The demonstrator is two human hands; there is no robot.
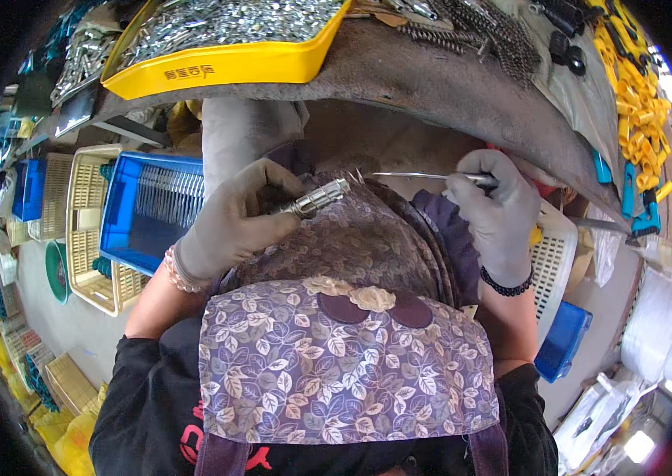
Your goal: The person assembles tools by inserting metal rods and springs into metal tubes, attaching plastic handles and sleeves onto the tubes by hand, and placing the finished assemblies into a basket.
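My left hand (244,214), in a grey glove, is closed on a silver ribbed cylindrical metal part (321,197) between thumb and fingers. The part points right and slightly up, its rear end hidden in the glove. My right hand (498,210), also gloved, grips a tool with a thin straight metal shaft (411,174) and a dark handle end (481,181). That shaft points left toward the metal part, its tip apart from it. Both hands are above my lap, over a leaf-patterned apron (344,373).
A workbench edge (431,75) curves across ahead, bearing a yellow tray (248,67) of small metal pieces, coil springs (451,38) and yellow plastic parts (641,131). At left stand a blue crate (125,230) and a cream basket (82,274); at right, a white basket (554,246) and blue bin (564,341).
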